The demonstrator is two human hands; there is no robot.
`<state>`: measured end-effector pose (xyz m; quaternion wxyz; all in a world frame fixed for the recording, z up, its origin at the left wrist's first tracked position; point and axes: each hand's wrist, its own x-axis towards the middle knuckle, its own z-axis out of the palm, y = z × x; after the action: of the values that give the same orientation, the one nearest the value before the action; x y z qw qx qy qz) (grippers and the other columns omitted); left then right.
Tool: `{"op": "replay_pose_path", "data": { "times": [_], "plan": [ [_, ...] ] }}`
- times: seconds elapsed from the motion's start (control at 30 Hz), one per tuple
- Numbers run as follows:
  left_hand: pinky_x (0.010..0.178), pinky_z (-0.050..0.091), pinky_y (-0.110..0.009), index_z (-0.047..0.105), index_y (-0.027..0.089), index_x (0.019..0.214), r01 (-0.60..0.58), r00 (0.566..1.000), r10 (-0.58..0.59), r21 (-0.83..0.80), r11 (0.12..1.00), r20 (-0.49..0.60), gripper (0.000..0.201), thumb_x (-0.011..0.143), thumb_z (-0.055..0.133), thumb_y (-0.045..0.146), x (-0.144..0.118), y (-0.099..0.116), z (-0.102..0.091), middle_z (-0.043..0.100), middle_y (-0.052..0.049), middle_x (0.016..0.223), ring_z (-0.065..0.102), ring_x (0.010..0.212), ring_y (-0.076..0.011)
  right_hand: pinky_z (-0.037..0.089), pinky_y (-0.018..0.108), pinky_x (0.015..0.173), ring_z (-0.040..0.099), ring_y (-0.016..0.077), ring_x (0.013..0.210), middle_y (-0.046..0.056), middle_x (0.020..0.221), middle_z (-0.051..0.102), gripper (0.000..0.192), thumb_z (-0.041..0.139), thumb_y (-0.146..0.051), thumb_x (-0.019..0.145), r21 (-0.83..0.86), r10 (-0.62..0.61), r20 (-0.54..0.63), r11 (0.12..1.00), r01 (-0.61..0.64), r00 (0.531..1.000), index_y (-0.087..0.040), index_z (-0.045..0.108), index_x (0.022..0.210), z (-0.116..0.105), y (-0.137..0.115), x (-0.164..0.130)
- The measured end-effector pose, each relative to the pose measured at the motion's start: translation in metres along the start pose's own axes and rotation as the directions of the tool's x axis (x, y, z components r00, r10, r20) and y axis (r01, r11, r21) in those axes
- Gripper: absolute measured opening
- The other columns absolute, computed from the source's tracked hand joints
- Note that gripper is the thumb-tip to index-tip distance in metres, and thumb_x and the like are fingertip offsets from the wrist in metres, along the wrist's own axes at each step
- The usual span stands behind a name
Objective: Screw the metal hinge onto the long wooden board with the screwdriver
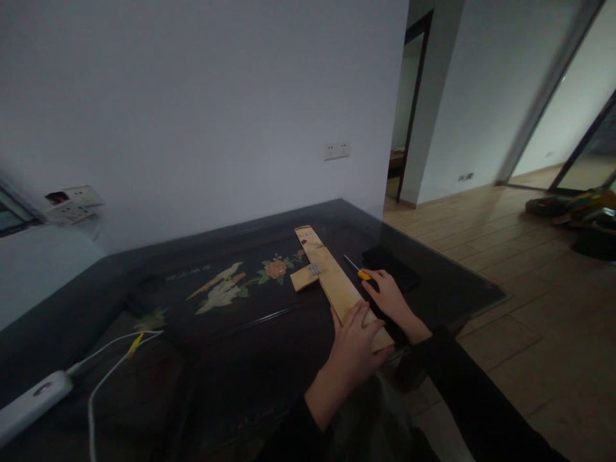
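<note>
A long pale wooden board (335, 274) lies on the dark table, running away from me. Against its left side sits a short wooden piece (302, 278), with a small grey metal plate (314, 269) across the joint. My left hand (355, 333) is wrapped over the near end of the board, thumb on the left edge and fingers across the top. To the right of the board, my right hand (385, 294) has its fingers on the yellow handle of a screwdriver (364, 274). The screwdriver's shaft points away to the upper left, apart from the metal plate.
The glossy dark table (260, 359) carries a painted bird and flower pattern. A flat black object (392, 264) lies beyond my right hand. At the left are a white power strip (36, 404) and its cable. A wall with sockets (336, 151) stands behind the table.
</note>
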<state>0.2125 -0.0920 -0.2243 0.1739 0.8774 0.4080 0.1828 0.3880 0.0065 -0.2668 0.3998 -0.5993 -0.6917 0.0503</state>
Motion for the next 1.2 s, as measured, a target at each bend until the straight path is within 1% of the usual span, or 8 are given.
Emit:
{"op": "replay_pose_path", "data": {
  "times": [0.3, 0.57, 0.7, 0.83, 0.97, 1.1, 1.17, 1.2],
  "plan": [
    [0.116, 0.017, -0.071, 0.057, 0.03, 0.135, -0.018, 1.0, 0.017, 0.029, 0.999, 0.016, 0.053, 0.087, 0.062, 0.05, -0.001, -0.001, -0.001, 0.04, -0.011, 0.156, 0.028, 0.148, -0.0358, 0.049, 0.042, 0.094, 0.059, 0.0264, 0.105, 0.015, 0.111, 0.064, 0.034, 0.05, -0.03, 0.092, 0.025, 0.012, -0.007, 1.0, -0.012, 1.0, -0.016, 0.066, 0.119, -0.001, 0.002, 0.001],
    [0.113, 0.013, -0.077, 0.052, 0.032, 0.139, -0.025, 1.0, 0.025, 0.047, 0.999, -0.002, 0.056, 0.088, 0.059, 0.055, -0.003, 0.001, -0.005, 0.042, -0.009, 0.156, 0.028, 0.148, -0.0353, 0.047, 0.042, 0.095, 0.058, 0.026, 0.108, 0.013, 0.111, 0.065, 0.033, 0.047, -0.035, 0.094, 0.043, 0.013, -0.029, 0.999, -0.012, 0.999, -0.018, 0.067, 0.115, -0.005, 0.0, 0.001],
    [0.116, 0.009, -0.074, 0.051, 0.031, 0.139, -0.03, 0.999, 0.031, 0.037, 0.999, -0.031, 0.056, 0.09, 0.055, 0.056, -0.009, 0.001, -0.019, 0.043, -0.009, 0.155, 0.031, 0.147, -0.032, 0.045, 0.044, 0.098, 0.057, 0.0265, 0.107, 0.013, 0.109, 0.066, 0.033, 0.047, -0.036, 0.095, 0.059, 0.011, -0.066, 0.998, -0.007, 0.998, -0.017, 0.067, 0.111, -0.01, -0.005, 0.0],
    [0.12, 0.012, -0.067, 0.056, 0.029, 0.134, 0.023, 0.995, -0.022, 0.003, 1.0, -0.093, 0.043, 0.092, 0.059, 0.038, -0.019, -0.01, -0.047, 0.053, -0.008, 0.147, 0.043, 0.141, -0.027, 0.045, 0.045, 0.097, 0.058, 0.027, 0.106, 0.013, 0.107, 0.066, 0.029, 0.047, -0.035, 0.094, 0.102, 0.003, -0.117, 0.995, 0.009, 0.993, -0.018, 0.068, 0.106, -0.016, -0.016, 0.001],
    [0.12, 0.028, -0.055, 0.063, 0.025, 0.122, 0.059, 0.968, -0.075, -0.074, 0.996, -0.239, 0.032, 0.092, 0.054, 0.025, -0.028, -0.039, -0.083, 0.066, -0.008, 0.129, 0.059, 0.124, -0.0229, 0.045, 0.044, 0.097, 0.058, 0.0268, 0.109, 0.012, 0.11, 0.066, 0.028, 0.05, -0.036, 0.094, 0.173, 0.001, -0.189, 0.984, 0.033, 0.982, -0.02, 0.068, 0.107, -0.03, -0.042, 0.001],
    [0.1, 0.05, -0.043, 0.071, 0.022, 0.102, 0.081, 0.9, -0.185, -0.266, 0.961, -0.396, 0.021, 0.089, 0.056, 0.029, -0.03, -0.082, -0.111, 0.074, -0.008, 0.107, 0.068, 0.104, -0.0244, 0.049, 0.04, 0.093, 0.063, 0.0241, 0.1, 0.009, 0.102, 0.069, 0.022, 0.052, -0.034, 0.093, 0.322, -0.089, -0.141, 0.938, 0.13, 0.986, -0.022, 0.069, 0.1, -0.053, -0.095, -0.003],
    [0.093, 0.053, -0.041, 0.071, 0.02, 0.093, 0.11, 0.848, -0.323, -0.456, 0.883, -0.421, 0.018, 0.088, 0.059, 0.032, -0.028, -0.105, -0.114, 0.074, -0.007, 0.094, 0.07, 0.093, -0.0233, 0.05, 0.039, 0.091, 0.064, 0.023, 0.096, 0.007, 0.098, 0.07, 0.021, 0.053, -0.035, 0.093, 0.428, -0.143, -0.052, 0.891, 0.152, 0.988, -0.023, 0.07, 0.097, -0.057, -0.132, -0.006],
    [0.09, 0.054, -0.04, 0.07, 0.018, 0.089, 0.11, 0.807, -0.415, -0.584, 0.804, -0.42, 0.018, 0.087, 0.059, 0.033, -0.026, -0.116, -0.113, 0.073, -0.007, 0.089, 0.07, 0.087, -0.022, 0.05, 0.039, 0.091, 0.065, 0.0224, 0.096, 0.007, 0.098, 0.071, 0.022, 0.053, -0.036, 0.093, 0.49, -0.174, -0.012, 0.857, 0.157, 0.985, -0.023, 0.071, 0.096, -0.054, -0.152, -0.008]
  ]
}}
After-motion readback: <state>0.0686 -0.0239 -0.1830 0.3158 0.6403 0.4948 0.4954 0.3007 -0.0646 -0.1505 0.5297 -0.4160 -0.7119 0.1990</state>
